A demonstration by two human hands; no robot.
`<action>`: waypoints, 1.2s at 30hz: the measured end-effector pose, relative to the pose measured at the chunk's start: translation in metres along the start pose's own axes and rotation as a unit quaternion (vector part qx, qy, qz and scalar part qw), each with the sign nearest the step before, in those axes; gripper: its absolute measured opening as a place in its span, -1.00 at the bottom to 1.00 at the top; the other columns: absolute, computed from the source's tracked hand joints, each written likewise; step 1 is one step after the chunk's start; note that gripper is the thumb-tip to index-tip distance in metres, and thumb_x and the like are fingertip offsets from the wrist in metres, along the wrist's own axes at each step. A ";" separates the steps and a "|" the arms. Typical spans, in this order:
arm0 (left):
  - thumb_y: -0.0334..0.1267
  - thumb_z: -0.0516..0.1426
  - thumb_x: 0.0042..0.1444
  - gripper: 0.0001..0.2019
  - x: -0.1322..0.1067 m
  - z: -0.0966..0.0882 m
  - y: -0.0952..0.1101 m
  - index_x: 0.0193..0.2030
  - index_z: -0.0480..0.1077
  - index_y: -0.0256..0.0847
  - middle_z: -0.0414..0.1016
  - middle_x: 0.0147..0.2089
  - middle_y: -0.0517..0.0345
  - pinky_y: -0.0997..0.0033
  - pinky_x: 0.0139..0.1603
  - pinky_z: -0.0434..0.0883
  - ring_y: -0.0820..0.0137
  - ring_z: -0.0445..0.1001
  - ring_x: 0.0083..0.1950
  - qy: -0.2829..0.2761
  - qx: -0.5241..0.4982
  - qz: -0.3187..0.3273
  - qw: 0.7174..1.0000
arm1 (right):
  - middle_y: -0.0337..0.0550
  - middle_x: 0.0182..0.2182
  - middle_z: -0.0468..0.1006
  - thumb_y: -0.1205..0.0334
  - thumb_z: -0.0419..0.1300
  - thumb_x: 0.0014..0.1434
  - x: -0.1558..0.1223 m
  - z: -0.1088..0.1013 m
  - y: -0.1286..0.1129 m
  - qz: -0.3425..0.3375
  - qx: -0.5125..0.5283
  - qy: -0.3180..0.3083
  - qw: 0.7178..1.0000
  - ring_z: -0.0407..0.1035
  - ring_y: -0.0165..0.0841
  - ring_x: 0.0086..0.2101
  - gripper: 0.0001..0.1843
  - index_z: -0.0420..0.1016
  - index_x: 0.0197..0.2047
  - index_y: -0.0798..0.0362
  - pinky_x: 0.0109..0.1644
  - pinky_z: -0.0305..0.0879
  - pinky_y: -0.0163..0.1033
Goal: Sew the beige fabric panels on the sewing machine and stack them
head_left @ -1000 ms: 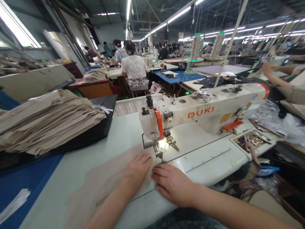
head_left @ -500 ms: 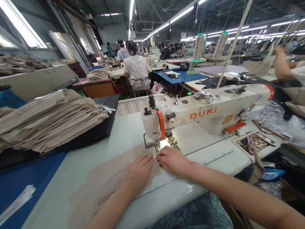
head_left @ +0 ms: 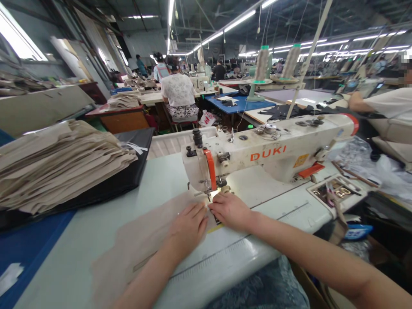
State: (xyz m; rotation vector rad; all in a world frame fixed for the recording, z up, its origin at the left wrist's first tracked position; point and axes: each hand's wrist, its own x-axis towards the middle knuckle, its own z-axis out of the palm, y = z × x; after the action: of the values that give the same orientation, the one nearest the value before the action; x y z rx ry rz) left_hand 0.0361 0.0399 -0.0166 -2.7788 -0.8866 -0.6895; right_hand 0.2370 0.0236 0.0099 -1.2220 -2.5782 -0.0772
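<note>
A thin beige fabric piece [head_left: 144, 227] lies flat on the sewing table, its right end at the needle area of the white sewing machine [head_left: 238, 150]. My left hand [head_left: 189, 225] rests flat on this fabric, fingers stretched toward the presser foot [head_left: 210, 196]. Just right of it, my right hand [head_left: 230, 210] is closed, thumb and fingertips together beside the presser foot. Whatever those fingertips pinch is too small and covered to make out. The fingertips of both hands almost meet in front of the needle. A lamp lights that spot.
A tall stack of beige fabric pieces [head_left: 64, 163] lies on black material at left. A tray [head_left: 337, 193] with scissors and metal buckles is set into the table at right. Thread cones [head_left: 262, 64] stand behind the machine. Co-workers sit ahead and at the right edge.
The whole view has shifted slightly, with things appearing further left. Both hands stay close to the needle; the presser foot area looks a little different. The co-worker at right has lowered an arm.
</note>
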 end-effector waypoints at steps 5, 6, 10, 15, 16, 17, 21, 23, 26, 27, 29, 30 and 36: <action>-0.31 -0.04 0.30 -0.67 0.009 0.004 -0.004 0.02 0.50 -0.32 0.59 -0.03 -0.13 0.15 0.04 0.50 0.19 0.53 0.01 0.004 0.002 0.004 1.000 | -0.06 -0.29 0.55 0.33 0.09 0.33 0.001 0.005 0.004 0.028 -0.004 0.020 0.999 0.37 -0.27 -0.26 -0.81 0.55 -0.17 0.13 -0.16 0.22 -0.20; -0.31 -0.04 0.30 -0.67 0.010 0.004 -0.004 0.00 0.51 -0.33 0.59 -0.04 -0.14 0.15 0.03 0.51 0.19 0.53 0.00 0.008 0.006 0.009 1.000 | -0.06 -0.31 0.54 0.34 0.09 0.33 0.000 0.006 0.004 0.031 -0.003 0.024 0.999 0.36 -0.28 -0.27 -0.80 0.55 -0.18 0.13 -0.16 0.21 -0.20; -0.32 -0.06 0.31 -0.66 0.010 0.004 -0.001 -0.04 0.51 -0.36 0.59 -0.04 -0.16 0.16 0.04 0.51 0.19 0.54 -0.01 0.027 0.005 0.028 0.999 | -0.10 -0.38 0.52 0.33 0.11 0.30 -0.002 0.009 0.005 0.033 0.001 0.037 0.999 0.34 -0.29 -0.30 -0.81 0.55 -0.28 0.13 -0.18 0.19 -0.20; -0.29 -0.05 0.32 -0.67 0.010 0.008 -0.005 -0.03 0.50 -0.32 0.60 -0.05 -0.12 0.16 0.03 0.52 0.19 0.54 -0.01 0.042 -0.009 0.021 0.999 | -0.10 -0.36 0.51 0.32 0.10 0.31 -0.002 0.011 0.006 0.039 0.005 0.055 0.998 0.33 -0.27 -0.28 -0.80 0.55 -0.28 0.12 -0.17 0.19 -0.20; -0.29 -0.05 0.32 -0.68 0.011 0.009 -0.006 -0.04 0.51 -0.32 0.60 -0.06 -0.12 0.16 0.03 0.52 0.19 0.54 -0.01 0.041 -0.010 0.020 0.999 | -0.09 -0.36 0.51 0.32 0.09 0.32 -0.002 0.012 0.006 0.040 0.006 0.058 0.997 0.33 -0.27 -0.28 -0.79 0.55 -0.27 0.12 -0.16 0.19 -0.19; -0.29 -0.05 0.31 -0.68 0.012 0.009 -0.007 -0.04 0.51 -0.32 0.60 -0.06 -0.12 0.17 0.03 0.52 0.20 0.54 -0.01 0.039 -0.011 0.021 0.999 | -0.09 -0.35 0.51 0.32 0.08 0.33 -0.002 0.013 0.007 0.041 0.006 0.062 0.997 0.33 -0.27 -0.28 -0.78 0.55 -0.26 0.12 -0.16 0.19 -0.19; -0.30 -0.05 0.31 -0.67 0.014 0.008 -0.008 -0.04 0.50 -0.37 0.59 -0.06 -0.14 0.17 0.03 0.51 0.19 0.54 -0.01 0.037 -0.007 0.029 0.999 | -0.08 -0.34 0.51 0.32 0.06 0.34 -0.001 0.017 0.009 0.041 0.011 0.070 0.997 0.32 -0.25 -0.27 -0.77 0.55 -0.24 0.14 -0.14 0.19 -0.17; -0.30 -0.05 0.31 -0.68 0.014 0.008 -0.008 -0.02 0.49 -0.35 0.59 -0.05 -0.13 0.15 0.04 0.51 0.19 0.53 0.00 0.036 -0.013 0.026 0.999 | -0.08 -0.34 0.51 0.32 0.05 0.34 -0.001 0.018 0.009 0.041 0.014 0.071 0.997 0.32 -0.25 -0.27 -0.75 0.56 -0.25 0.14 -0.15 0.19 -0.17; -0.29 -0.03 0.31 -0.69 0.014 0.008 -0.009 0.01 0.49 -0.29 0.59 -0.03 -0.09 0.15 0.07 0.49 0.20 0.52 0.02 0.027 -0.031 0.012 0.999 | -0.07 -0.34 0.52 0.30 0.04 0.35 -0.002 0.017 0.009 0.041 0.017 0.072 0.996 0.31 -0.25 -0.27 -0.73 0.56 -0.26 0.14 -0.15 0.20 -0.16; -0.29 -0.03 0.31 -0.69 0.014 0.008 -0.009 0.02 0.49 -0.28 0.58 -0.02 -0.08 0.16 0.07 0.49 0.20 0.52 0.02 0.026 -0.035 0.009 0.999 | -0.07 -0.34 0.52 0.30 0.04 0.35 -0.002 0.017 0.009 0.041 0.018 0.072 0.996 0.31 -0.25 -0.27 -0.73 0.56 -0.27 0.14 -0.15 0.20 -0.17; -0.29 -0.04 0.31 -0.68 0.014 0.008 -0.008 0.02 0.49 -0.29 0.58 -0.01 -0.09 0.18 0.07 0.48 0.21 0.52 0.02 0.028 -0.033 0.013 0.999 | -0.07 -0.34 0.52 0.31 0.03 0.35 -0.002 0.016 0.009 0.042 0.020 0.073 0.996 0.31 -0.25 -0.28 -0.73 0.55 -0.26 0.13 -0.16 0.19 -0.17; -0.29 -0.05 0.32 -0.67 0.014 0.008 -0.008 0.01 0.49 -0.31 0.58 -0.02 -0.10 0.19 0.07 0.48 0.21 0.52 0.01 0.031 -0.028 0.017 0.999 | -0.07 -0.34 0.52 0.32 0.02 0.35 -0.002 0.015 0.009 0.042 0.021 0.073 0.996 0.31 -0.25 -0.28 -0.72 0.55 -0.26 0.13 -0.17 0.19 -0.17; -0.30 -0.04 0.32 -0.68 0.015 0.006 -0.005 0.00 0.49 -0.36 0.58 -0.03 -0.12 0.21 0.06 0.48 0.22 0.51 0.00 0.030 -0.016 0.016 0.999 | -0.05 -0.34 0.50 0.33 0.04 0.35 -0.002 0.015 0.008 0.039 0.028 0.071 0.996 0.32 -0.26 -0.27 -0.75 0.54 -0.25 0.15 -0.15 0.19 -0.18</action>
State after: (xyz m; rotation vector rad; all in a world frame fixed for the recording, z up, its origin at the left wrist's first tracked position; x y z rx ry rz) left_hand 0.0464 0.0530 -0.0154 -2.7774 -0.8249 -0.7840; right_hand 0.2410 0.0300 -0.0052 -1.2475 -2.3920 -0.0718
